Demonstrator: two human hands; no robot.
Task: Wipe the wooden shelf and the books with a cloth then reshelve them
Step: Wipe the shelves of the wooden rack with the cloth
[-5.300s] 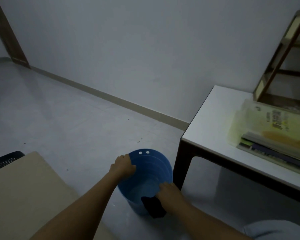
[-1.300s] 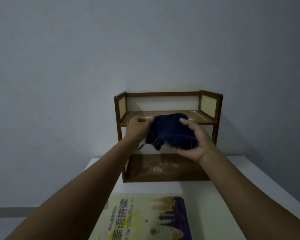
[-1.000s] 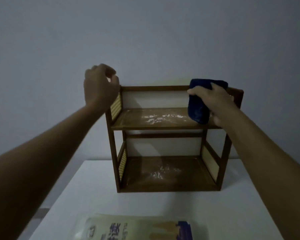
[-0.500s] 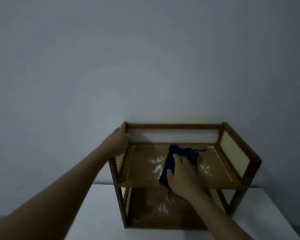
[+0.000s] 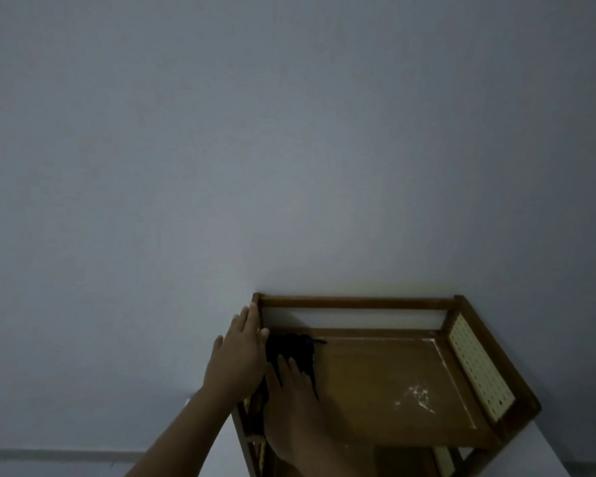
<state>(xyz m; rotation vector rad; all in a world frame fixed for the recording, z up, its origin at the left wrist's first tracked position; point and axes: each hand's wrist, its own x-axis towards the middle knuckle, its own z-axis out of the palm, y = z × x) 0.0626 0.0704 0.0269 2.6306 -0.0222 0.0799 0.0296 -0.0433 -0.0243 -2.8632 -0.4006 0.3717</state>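
The wooden shelf [image 5: 393, 390] stands on a white table against the wall, seen from above. My right hand [image 5: 296, 404] presses the dark blue cloth [image 5: 291, 349] flat onto the top board at its left end, fingers straight. My left hand [image 5: 236, 356] lies flat against the outside of the shelf's left side panel, fingers extended. White dust [image 5: 415, 397] remains on the right part of the top board. No books are in view.
The white table [image 5: 544, 452] shows at the lower right under the shelf. A plain wall fills the upper frame, with a skirting strip [image 5: 49, 456] at the lower left. The shelf's right side has a pale perforated panel [image 5: 479, 366].
My right hand slid the cloth from the middle of the top board to its left end, clearing the dust there. My left hand stays on the left side panel. The camera tilted up.
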